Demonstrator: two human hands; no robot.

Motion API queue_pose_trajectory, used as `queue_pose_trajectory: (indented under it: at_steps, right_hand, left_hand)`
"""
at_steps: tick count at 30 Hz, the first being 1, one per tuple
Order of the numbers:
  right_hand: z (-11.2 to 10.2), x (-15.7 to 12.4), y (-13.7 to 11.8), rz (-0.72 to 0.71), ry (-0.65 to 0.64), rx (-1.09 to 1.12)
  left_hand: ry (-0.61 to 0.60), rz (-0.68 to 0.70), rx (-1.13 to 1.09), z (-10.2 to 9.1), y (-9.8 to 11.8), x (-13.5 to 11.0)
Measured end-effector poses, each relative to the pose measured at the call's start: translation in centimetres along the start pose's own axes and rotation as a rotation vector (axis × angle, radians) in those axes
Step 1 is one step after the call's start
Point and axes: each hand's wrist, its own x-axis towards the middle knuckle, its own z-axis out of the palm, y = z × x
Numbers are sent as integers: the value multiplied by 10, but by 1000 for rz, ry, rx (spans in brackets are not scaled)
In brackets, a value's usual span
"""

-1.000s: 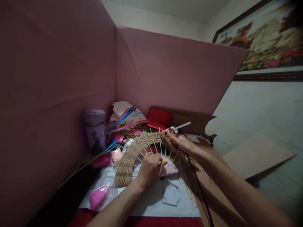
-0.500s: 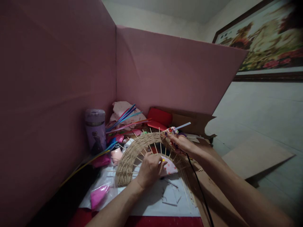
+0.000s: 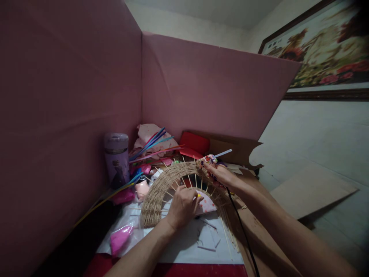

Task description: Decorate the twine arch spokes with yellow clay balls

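My right hand point(image 3: 220, 174) grips a patterned glue gun point(image 3: 208, 158) with a pale glue stick point(image 3: 223, 153) poking out of its back. The gun's front end is at the upper right of a woven twine arch point(image 3: 157, 194); whether it touches is unclear. Thin wooden sticks run through the arch like spokes. Inside it, my left hand point(image 3: 183, 204) is closed, fingers bent over the edge of a half-round piece in pink-dotted cloth point(image 3: 208, 204). A small yellow bit point(image 3: 198, 195) shows by the left fingertips; what they pinch is hidden.
A black cord point(image 3: 240, 227) trails from the glue gun over cardboard point(image 3: 259, 240). At left stand a purple tumbler point(image 3: 117, 159) and bagged pink material point(image 3: 121, 238). Coloured strips point(image 3: 150, 142) and a red case point(image 3: 196, 142) lie behind. Pink panels point(image 3: 213, 88) wall the back and left.
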Motion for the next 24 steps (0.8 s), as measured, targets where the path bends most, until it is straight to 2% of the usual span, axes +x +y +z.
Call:
queue_pose_trajectory:
  at_steps: [6,14,21,24]
  right_hand:
    - [-2,6,10,-19,51,52]
    - [-6,14,18,-96,12,88]
    - [-5,15,22,-172,109,82]
    - [-4,13,19,-189,103,49]
  left_hand:
    - [-2,5,0,0,-1,0]
    - [-16,-4,0,0,-1,0]
    - [-11,-3,-10,-1,0,0]
    - [-16,-4,-9,-1,0,0]
